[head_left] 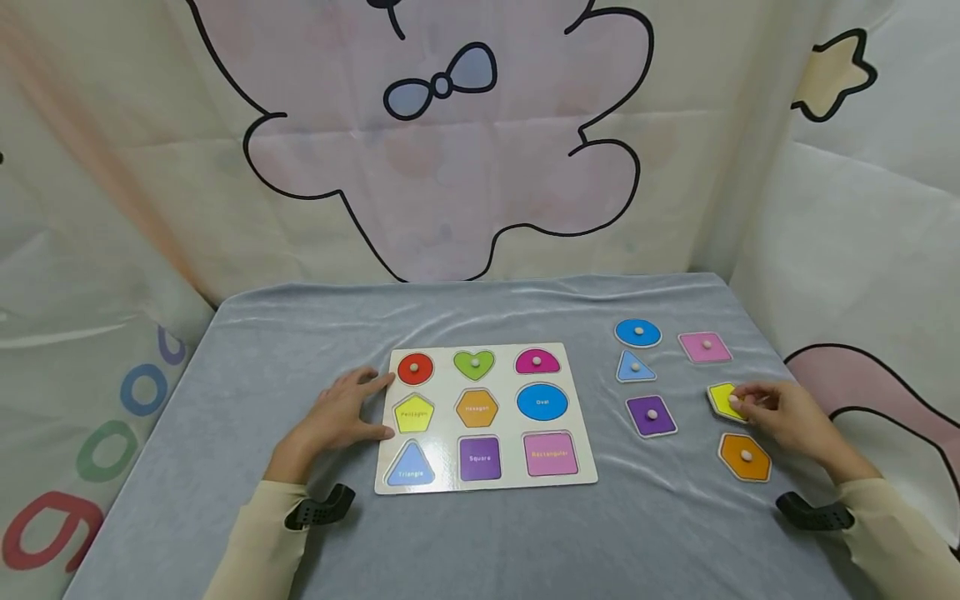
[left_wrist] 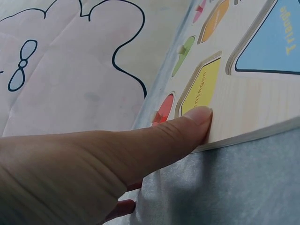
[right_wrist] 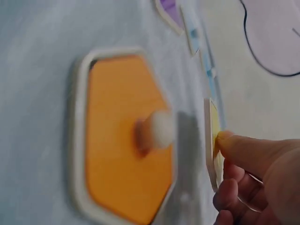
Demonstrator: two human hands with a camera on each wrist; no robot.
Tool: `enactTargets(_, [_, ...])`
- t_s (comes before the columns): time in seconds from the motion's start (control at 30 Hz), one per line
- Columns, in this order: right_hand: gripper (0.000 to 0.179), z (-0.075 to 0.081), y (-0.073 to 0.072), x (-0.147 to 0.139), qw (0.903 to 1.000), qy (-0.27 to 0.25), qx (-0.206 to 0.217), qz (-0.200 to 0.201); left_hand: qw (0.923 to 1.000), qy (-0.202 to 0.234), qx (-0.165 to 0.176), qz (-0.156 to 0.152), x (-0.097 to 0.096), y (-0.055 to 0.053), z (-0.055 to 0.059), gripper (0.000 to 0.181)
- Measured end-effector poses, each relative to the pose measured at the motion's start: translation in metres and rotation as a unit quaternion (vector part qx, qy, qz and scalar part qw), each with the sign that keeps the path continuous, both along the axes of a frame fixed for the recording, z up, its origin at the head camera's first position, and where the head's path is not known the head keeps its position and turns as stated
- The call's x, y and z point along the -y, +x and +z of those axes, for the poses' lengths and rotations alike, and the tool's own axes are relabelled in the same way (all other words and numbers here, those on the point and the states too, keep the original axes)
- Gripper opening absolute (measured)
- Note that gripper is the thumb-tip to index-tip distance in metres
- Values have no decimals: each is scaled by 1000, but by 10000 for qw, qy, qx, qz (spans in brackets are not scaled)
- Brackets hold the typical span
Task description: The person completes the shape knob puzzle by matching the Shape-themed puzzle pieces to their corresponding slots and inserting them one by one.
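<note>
My right hand [head_left: 787, 421] pinches a yellow pentagon puzzle piece [head_left: 722, 401] by its knob, at the right of the table. In the right wrist view the yellow piece [right_wrist: 212, 140] stands edge-on at the thumb tip, tilted away from the cloth. An orange hexagon piece [head_left: 744, 457] lies just below that hand. My left hand [head_left: 333, 421] rests at the left edge of the white puzzle board [head_left: 442, 498], fingers spread. Its thumb [left_wrist: 178, 131] lies straight on the board's edge beside the printed yellow pentagon recess [left_wrist: 201, 86].
Knobbed red circle [head_left: 415, 368], green heart [head_left: 474, 363] and pink half-circle [head_left: 537, 362] sit in the board's top row. Between board and right hand lie a blue oval [head_left: 638, 332], blue triangle [head_left: 635, 367], purple square [head_left: 651, 416] and pink rectangle [head_left: 705, 347].
</note>
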State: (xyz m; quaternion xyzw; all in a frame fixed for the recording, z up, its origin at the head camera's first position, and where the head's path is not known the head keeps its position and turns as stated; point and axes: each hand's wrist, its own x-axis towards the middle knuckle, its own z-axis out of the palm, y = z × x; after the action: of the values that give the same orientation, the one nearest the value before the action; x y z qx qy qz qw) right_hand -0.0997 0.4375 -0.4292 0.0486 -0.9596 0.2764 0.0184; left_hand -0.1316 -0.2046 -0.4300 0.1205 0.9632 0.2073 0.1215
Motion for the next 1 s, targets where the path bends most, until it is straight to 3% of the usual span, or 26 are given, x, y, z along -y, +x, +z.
enactTargets(0.37, [12,33,-7,64,9965,-368,-538,531,9999,87,-22,-64,-1,3,-2,90])
enactTargets(0.6, [5,39,-19,108,9877,-732,-821,1115,10000,35,44,-52,0,2,-2,90])
enactTargets(1.0, [14,37,-41,179,9854,-786,-74,1509,10000,-3,30,-26,1,-1,0,90])
